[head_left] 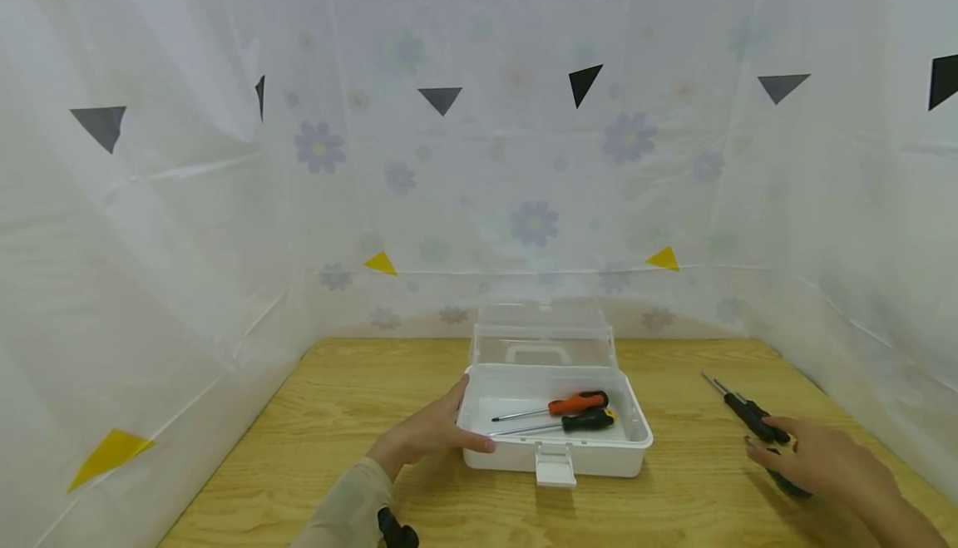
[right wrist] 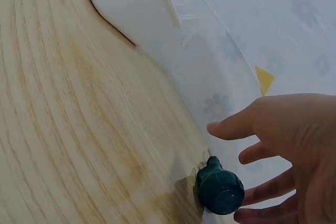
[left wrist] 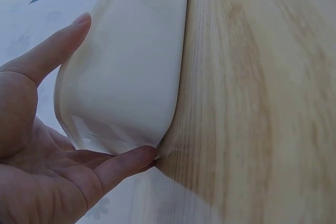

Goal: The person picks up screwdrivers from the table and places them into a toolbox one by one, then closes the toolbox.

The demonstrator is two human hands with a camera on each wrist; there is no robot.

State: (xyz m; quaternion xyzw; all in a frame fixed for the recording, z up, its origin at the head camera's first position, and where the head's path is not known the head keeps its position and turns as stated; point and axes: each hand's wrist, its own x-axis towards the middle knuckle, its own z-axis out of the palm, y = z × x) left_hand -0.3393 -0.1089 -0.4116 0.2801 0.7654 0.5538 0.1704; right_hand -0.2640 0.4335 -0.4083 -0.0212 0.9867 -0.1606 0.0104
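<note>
A white plastic toolbox (head_left: 486, 454) stands on the table, its clear lid (head_left: 542, 340) tipped open at the back. Inside it lie a screwdriver with an orange and black handle (head_left: 575, 403) and one with a black and yellow handle (head_left: 587, 421). My left hand (head_left: 430, 436) holds the box's left end, thumb over the front rim, fingers against the side. At the right, my right hand (head_left: 831, 461) hovers with spread fingers over dark-handled screwdrivers (head_left: 741, 411). A dark green handle (right wrist: 220, 191) shows beside its fingers in the right wrist view; contact is unclear.
A wood-grain table (head_left: 359, 398) carries everything. White flowered sheeting (head_left: 479, 182) with triangular markers encloses it at the back and sides. The box's front latch (head_left: 555, 466) hangs down. A small black object (head_left: 397, 529) appears by the left sleeve.
</note>
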